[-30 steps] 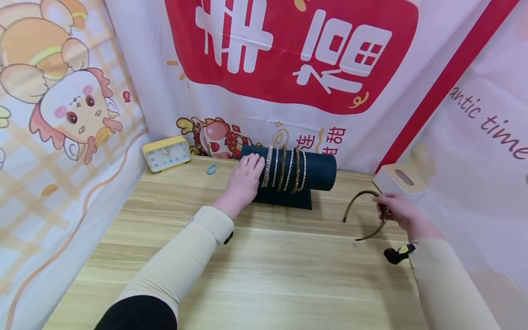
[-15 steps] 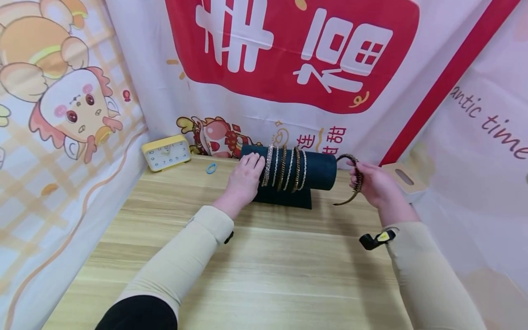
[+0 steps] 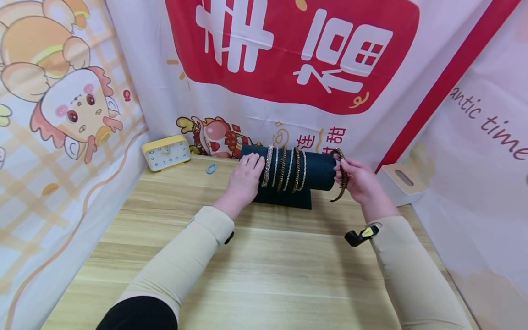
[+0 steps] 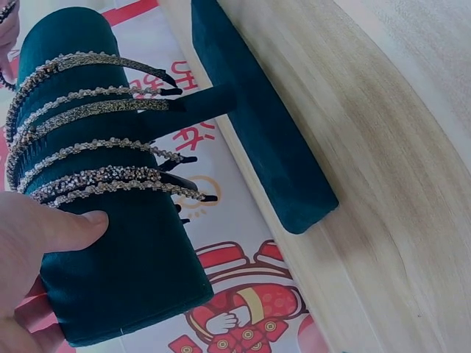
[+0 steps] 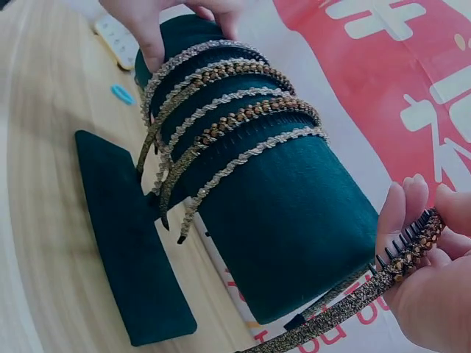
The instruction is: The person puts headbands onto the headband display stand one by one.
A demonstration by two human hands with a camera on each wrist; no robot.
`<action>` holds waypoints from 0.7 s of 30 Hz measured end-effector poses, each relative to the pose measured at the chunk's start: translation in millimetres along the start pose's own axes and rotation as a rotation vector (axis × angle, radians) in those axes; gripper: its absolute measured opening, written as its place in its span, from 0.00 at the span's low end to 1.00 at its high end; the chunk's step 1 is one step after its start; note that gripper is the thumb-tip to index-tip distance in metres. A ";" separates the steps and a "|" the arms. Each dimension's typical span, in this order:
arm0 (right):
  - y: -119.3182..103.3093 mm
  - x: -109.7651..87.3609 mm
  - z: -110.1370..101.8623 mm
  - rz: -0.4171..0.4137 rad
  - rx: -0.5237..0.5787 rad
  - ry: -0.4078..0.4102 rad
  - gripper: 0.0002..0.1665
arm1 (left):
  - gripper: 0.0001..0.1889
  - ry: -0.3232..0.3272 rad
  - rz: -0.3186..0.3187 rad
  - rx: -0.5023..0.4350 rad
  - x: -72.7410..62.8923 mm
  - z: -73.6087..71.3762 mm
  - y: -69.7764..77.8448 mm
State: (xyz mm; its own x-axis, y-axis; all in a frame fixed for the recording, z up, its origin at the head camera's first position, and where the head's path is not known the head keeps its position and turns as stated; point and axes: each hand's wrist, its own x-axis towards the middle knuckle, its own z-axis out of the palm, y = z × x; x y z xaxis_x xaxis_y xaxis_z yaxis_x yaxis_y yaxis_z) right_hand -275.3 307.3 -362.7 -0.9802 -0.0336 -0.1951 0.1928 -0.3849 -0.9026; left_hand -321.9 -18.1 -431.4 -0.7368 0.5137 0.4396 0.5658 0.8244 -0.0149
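A dark green velvet headband stand (image 3: 321, 170), a horizontal roll on a flat base, stands at the back of the table. Several beaded headbands (image 5: 243, 118) sit side by side around its left and middle part. My left hand (image 3: 244, 181) holds the roll's left end, its thumb (image 4: 77, 230) across the velvet in the left wrist view. Between the thumb and fingers of my right hand (image 3: 365, 185) is a bronze beaded headband (image 5: 353, 298) with comb teeth inside. That headband is at the roll's right end, its ends pointing left.
A yellow alarm clock (image 3: 167, 154) stands at the back left, with a small blue ring (image 3: 211, 168) near it. On the right is a white box (image 3: 401, 183) with a slotted wooden lid. Printed cloth (image 3: 288, 101) hangs behind the wooden table (image 3: 272, 270).
My right hand has carried the bronze headband left and up from the table's right side to the roll's right end. My left hand has stayed on the stand.
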 end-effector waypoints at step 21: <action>19.7 22.2 46.2 -0.268 -0.971 0.370 0.17 | 0.29 0.034 0.001 -0.038 -0.9 1.4 -2.9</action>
State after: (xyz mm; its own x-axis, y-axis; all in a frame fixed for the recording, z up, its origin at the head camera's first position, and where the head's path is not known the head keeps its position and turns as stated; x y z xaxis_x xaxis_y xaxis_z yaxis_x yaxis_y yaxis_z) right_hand -295.3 256.4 -367.0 -0.9529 0.2874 0.0973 0.0867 0.5652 -0.8204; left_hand -323.4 -20.6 -433.0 -0.7234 0.5059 0.4699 0.5810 0.8137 0.0184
